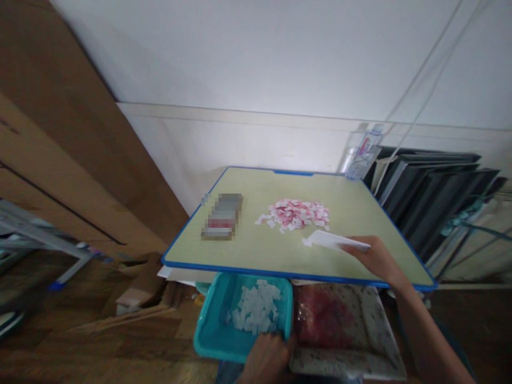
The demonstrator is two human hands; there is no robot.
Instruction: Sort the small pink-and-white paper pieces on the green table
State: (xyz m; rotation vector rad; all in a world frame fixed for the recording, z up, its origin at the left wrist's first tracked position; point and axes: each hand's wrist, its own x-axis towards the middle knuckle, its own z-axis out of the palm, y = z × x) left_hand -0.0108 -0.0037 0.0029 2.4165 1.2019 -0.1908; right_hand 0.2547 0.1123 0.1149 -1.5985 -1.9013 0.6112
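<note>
My right hand (370, 255) is closed on the edge of a thin white flat piece (330, 240), held at a tilt low over the table's right half. Whether it is card or plastic I cannot tell. By its far end lies a small white scrap (306, 242). Just beyond is a heap of small pink-and-white pieces (296, 214). Below the table's front edge, my left hand (267, 356) is curled at the near rim of a teal basin (212, 341); its fingertips are hidden. Many small white pieces (258, 309) lie in the basin.
The yellowish table (248, 253) has a blue edge and stands against a white wall. A blurred-out phone-shaped object (222, 216) lies at its left. A clear bottle (365, 154) stands at the back right, near dark stacked panels (440, 186). A stained, plastic-covered surface (344, 330) is below.
</note>
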